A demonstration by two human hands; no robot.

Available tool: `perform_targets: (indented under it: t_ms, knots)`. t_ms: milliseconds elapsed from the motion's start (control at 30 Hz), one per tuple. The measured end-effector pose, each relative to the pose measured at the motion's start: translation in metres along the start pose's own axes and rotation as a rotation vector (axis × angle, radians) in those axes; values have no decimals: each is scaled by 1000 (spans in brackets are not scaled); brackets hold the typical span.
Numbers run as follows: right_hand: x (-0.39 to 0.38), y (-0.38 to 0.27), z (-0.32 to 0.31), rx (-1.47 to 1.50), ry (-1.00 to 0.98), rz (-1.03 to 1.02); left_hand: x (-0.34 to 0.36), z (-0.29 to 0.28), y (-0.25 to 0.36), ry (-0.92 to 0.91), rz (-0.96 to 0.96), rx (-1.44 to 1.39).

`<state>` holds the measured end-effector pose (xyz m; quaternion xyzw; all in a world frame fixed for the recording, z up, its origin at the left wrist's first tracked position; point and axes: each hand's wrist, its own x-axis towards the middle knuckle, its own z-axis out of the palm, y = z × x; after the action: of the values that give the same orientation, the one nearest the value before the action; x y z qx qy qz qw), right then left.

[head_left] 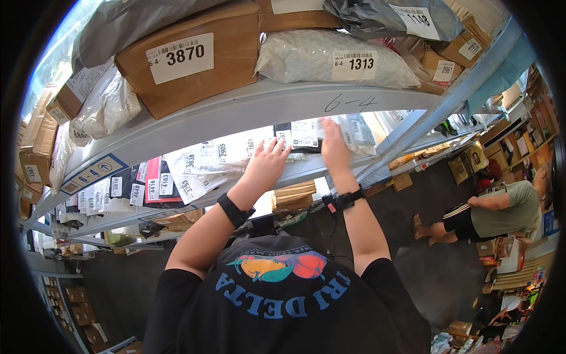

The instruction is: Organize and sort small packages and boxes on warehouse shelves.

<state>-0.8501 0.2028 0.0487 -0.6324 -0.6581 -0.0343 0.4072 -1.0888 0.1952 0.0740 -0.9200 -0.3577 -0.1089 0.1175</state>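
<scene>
Both my hands reach into the lower shelf, over a row of labelled mailing bags packed upright. My left hand [270, 158] has its fingers spread and rests at the tops of white mailing bags [221, 154], next to a black package [283, 131]. To its right, my right hand [335, 147] is stretched out along the edge of a white-labelled package [305, 134], its fingertips slightly blurred. Neither hand visibly grips a package. A pale bluish plastic bag [358, 134] lies just right of the right hand.
Above my hands runs the upper shelf's metal edge [265, 106], carrying a big cardboard box [188, 53] and a white plastic parcel [336, 56]. A slanted metal post [424, 124] stands at right. Another person [501, 209] stands farther right. Brown envelopes [293, 196] are stacked below.
</scene>
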Motion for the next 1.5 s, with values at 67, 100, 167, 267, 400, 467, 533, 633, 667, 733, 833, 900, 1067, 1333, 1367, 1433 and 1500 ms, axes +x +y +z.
perform_targets:
  t_ms: [67,100,167,267,400,467,533,633,667,733,833,900,1067,1333,1367,1433,1500]
  knots:
    - [-9,-12,4,-148,-85,-147,1,-2,3,24,-1,14]
    - [-13,-22,1,-199,-160,-226,0,-5,3,27,-4,-5]
    - [-18,-36,-9,-256,-235,-298,3,-25,7,29,1,-30]
    - [-22,-52,-31,-68,-297,-339,15,-53,10,-34,63,-138]
    - [-27,-43,-46,88,-256,-352,22,-61,10,109,87,-243]
    - [-32,-26,-50,-91,-76,-294,26,-61,14,137,112,-286]
    - [-33,-7,-51,-138,-122,-119,32,-53,19,135,174,-287]
    - [-34,27,-50,-274,-34,11,38,-43,27,38,179,-286]
    - [-30,36,-52,-305,-3,20,39,-38,27,39,178,-286]
    - [-24,45,-54,-204,53,61,39,-27,28,144,192,-206]
    - [-20,43,-56,-82,101,174,39,-15,25,25,181,-202]
    - [-21,33,-53,-55,124,124,39,-4,20,28,172,-168]
    - [-32,8,-56,-95,-86,-112,43,-12,20,4,138,-81]
    - [-51,3,-85,-236,109,-273,80,-50,40,181,35,-688]
    - [-50,11,-86,-182,146,-212,90,-51,46,182,39,-689]
    - [-45,23,-88,-128,186,-152,115,-44,56,76,-118,-970]
    - [-35,25,-91,-88,164,-112,131,-20,59,141,-70,-931]
